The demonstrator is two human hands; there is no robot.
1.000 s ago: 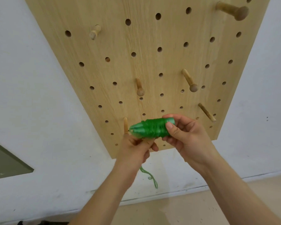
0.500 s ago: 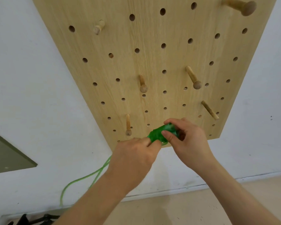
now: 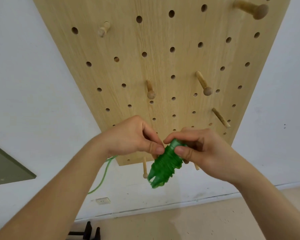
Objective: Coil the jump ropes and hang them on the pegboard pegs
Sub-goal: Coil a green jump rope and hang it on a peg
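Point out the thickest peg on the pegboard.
The top-right peg on the pegboard: its shaft and rounded knob look far fatter than those of the slim top-left peg and the ones lower down.

Bare left hand (image 3: pixel 130 137), right hand (image 3: pixel 204 149)

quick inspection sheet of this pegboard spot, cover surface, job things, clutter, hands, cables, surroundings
surface: wooden pegboard on white wall, visible pegs bare
job's things: green jump rope wound into a tight bundle, held before the board's lower edge, not yet hung
clutter: dark objects on the floor, unclear what
grippers: left hand pinches the bundle's upper end; right hand grips it alongside
cables: loose green cord trails down below the left hand
surroundings: wall socket, grey panel, beige floor
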